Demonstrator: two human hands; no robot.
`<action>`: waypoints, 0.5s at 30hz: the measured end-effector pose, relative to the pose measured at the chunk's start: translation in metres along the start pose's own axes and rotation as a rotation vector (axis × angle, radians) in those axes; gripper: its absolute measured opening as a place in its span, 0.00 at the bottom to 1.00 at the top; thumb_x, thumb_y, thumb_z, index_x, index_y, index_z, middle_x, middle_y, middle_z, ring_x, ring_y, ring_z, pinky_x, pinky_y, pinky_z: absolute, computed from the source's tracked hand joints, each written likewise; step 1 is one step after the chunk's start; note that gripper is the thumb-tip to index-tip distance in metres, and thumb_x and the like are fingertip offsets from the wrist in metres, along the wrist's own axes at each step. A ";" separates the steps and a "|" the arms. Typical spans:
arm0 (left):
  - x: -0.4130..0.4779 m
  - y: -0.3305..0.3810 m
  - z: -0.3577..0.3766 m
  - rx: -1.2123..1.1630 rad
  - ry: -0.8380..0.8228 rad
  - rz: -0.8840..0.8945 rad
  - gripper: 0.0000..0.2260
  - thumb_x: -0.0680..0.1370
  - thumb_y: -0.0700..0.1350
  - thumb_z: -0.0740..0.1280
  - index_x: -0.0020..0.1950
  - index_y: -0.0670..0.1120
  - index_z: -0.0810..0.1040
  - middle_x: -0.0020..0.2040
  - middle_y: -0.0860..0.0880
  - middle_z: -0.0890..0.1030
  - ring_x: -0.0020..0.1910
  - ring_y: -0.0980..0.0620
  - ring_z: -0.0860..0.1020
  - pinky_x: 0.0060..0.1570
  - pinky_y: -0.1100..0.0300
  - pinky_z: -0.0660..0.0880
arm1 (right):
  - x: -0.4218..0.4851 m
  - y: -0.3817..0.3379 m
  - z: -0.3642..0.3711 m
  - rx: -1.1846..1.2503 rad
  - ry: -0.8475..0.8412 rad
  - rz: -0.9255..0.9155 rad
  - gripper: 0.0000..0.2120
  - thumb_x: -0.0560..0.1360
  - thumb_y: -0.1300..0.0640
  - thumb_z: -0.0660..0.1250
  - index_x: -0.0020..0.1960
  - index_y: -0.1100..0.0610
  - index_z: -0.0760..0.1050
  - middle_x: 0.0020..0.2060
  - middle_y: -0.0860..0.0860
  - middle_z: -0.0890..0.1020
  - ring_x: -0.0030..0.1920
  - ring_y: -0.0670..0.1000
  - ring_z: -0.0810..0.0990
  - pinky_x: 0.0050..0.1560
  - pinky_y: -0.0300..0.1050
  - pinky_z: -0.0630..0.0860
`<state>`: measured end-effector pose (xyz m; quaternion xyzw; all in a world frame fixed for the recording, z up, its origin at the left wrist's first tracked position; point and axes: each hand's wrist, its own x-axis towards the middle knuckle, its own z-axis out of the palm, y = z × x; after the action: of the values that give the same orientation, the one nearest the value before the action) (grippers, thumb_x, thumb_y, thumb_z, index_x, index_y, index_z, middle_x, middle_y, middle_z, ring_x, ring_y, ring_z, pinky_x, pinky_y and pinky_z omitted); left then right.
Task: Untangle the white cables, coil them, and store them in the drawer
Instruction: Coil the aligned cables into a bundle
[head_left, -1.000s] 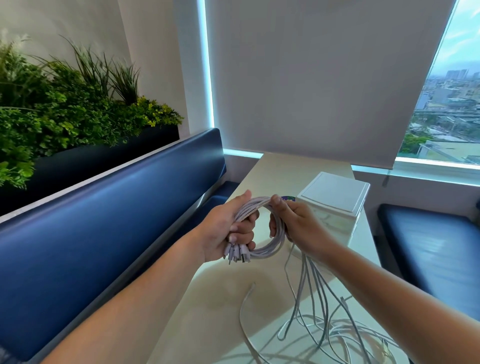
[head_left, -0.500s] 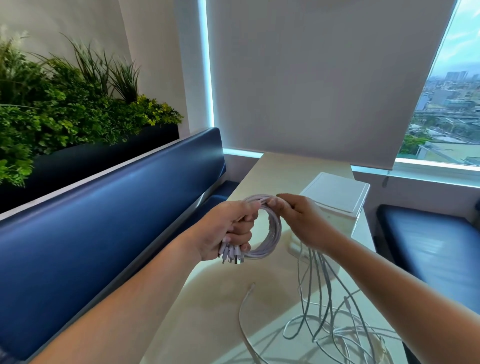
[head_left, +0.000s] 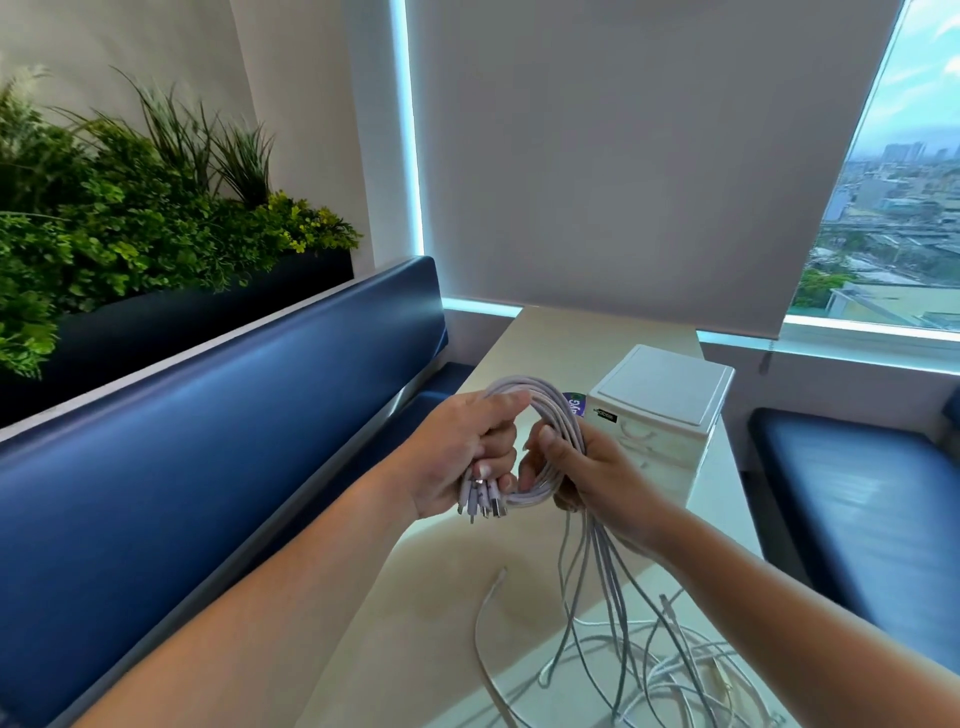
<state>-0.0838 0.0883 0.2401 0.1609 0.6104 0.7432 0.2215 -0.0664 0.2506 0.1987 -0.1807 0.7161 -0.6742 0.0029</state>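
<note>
White cables (head_left: 553, 410) are gathered into a loop held up over the table (head_left: 561, 332), just in front of the small drawer box (head_left: 670, 410). The rest of their length hangs down to a loose tangle (head_left: 654, 670) on the tabletop.

The left hand (head_left: 457, 457) is closed tight around the near side of the loop, thumb on top, and the plug ends (head_left: 483, 499) stick out below its fingers. It looks like the anchor, keeping the ends together so the loop holds its size. The right hand (head_left: 587, 478) has its fingers curled round the lower far side of the loop, where the hanging strands leave it. My guess is that it is laying in the next turn.

Half a second ago that hand was pinching the top of the loop beside the left thumb, and it has since swept down the right side. The left hand has barely shifted. The drawer box seems shut, so storing has not begun.
</note>
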 end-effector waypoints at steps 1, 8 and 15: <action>0.000 0.001 -0.001 0.029 -0.011 -0.016 0.17 0.82 0.45 0.59 0.34 0.46 0.64 0.22 0.51 0.58 0.19 0.55 0.59 0.26 0.61 0.69 | 0.000 -0.003 -0.001 -0.001 0.007 0.011 0.16 0.77 0.46 0.59 0.46 0.61 0.70 0.32 0.50 0.82 0.23 0.45 0.64 0.26 0.38 0.61; -0.004 0.002 -0.011 0.264 -0.023 -0.152 0.15 0.82 0.42 0.62 0.36 0.46 0.65 0.24 0.51 0.61 0.20 0.55 0.59 0.27 0.61 0.65 | 0.017 -0.042 -0.034 -0.433 0.144 -0.134 0.11 0.76 0.51 0.65 0.36 0.54 0.74 0.22 0.42 0.70 0.23 0.41 0.64 0.26 0.31 0.61; -0.005 0.004 -0.008 0.123 -0.100 -0.135 0.19 0.80 0.48 0.63 0.30 0.48 0.65 0.24 0.51 0.58 0.20 0.56 0.57 0.27 0.61 0.66 | 0.029 -0.061 -0.048 -0.721 0.123 -0.268 0.08 0.75 0.53 0.68 0.39 0.53 0.75 0.25 0.43 0.70 0.27 0.43 0.66 0.30 0.33 0.62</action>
<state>-0.0844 0.0784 0.2428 0.1697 0.6524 0.6789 0.2910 -0.0895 0.2883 0.2687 -0.2214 0.8760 -0.3832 -0.1919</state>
